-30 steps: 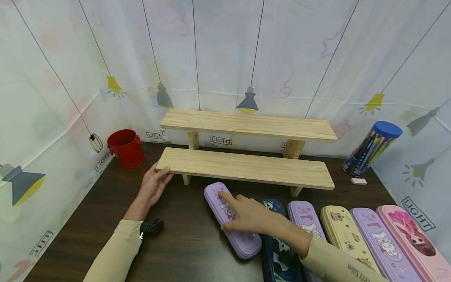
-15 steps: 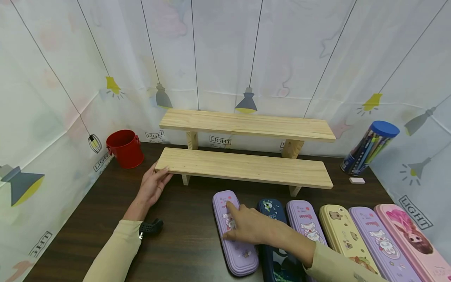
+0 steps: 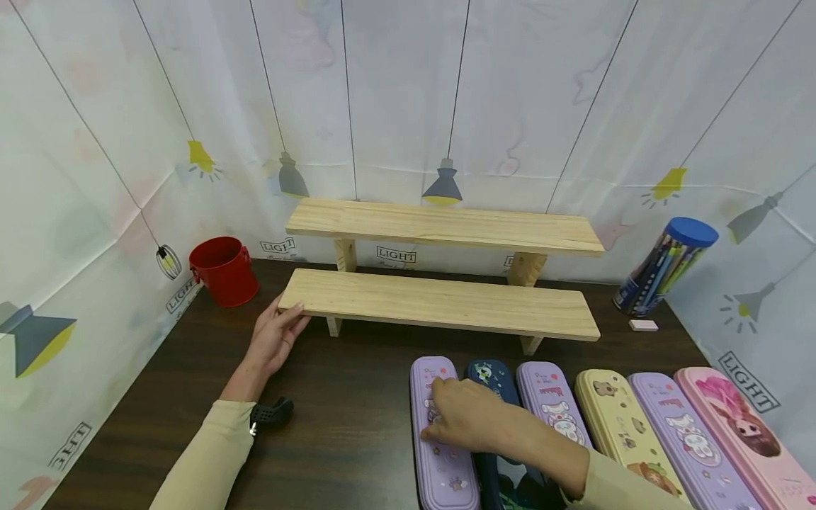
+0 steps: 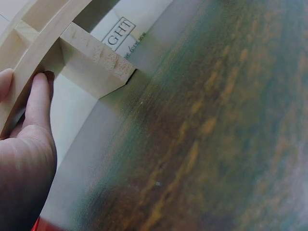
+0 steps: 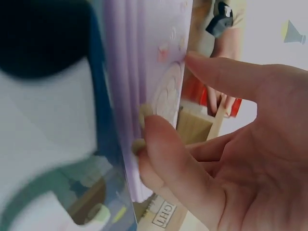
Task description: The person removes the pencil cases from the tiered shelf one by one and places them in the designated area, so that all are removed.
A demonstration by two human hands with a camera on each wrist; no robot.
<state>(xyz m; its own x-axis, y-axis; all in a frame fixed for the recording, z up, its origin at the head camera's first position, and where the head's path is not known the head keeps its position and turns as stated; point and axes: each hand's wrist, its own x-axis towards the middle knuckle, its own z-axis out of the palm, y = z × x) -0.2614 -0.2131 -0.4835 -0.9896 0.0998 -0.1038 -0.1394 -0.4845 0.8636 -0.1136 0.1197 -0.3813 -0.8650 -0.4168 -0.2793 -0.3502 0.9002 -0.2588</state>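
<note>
My left hand (image 3: 274,340) grips the left end of the lower board of a two-tier wooden shelf (image 3: 440,301). In the left wrist view, fingers of that hand (image 4: 31,149) touch the board (image 4: 43,36) from both sides beside a support leg. Over a purple pencil case (image 3: 446,474) lying on the table, my right hand (image 3: 468,414) has its fingers bent. Seen from the right wrist, the thumb of that hand (image 5: 236,130) meets the top of the purple case (image 5: 154,33); the other fingertips lie at its edge beside a dark blue pencil case (image 5: 98,115).
Right of the purple case stands a row: the dark blue case (image 3: 487,375), another purple case (image 3: 554,397), a yellow case (image 3: 618,418), a third purple one (image 3: 688,432) and a pink one (image 3: 739,425). Behind are a red bucket (image 3: 226,276), a pen jar (image 3: 663,269) and an eraser (image 3: 644,325).
My right hand has moved the purple pencil case right and toward me, and turned it nearly in line with the dark blue one. Its index finger is now more bent. The left hand stays put.
</note>
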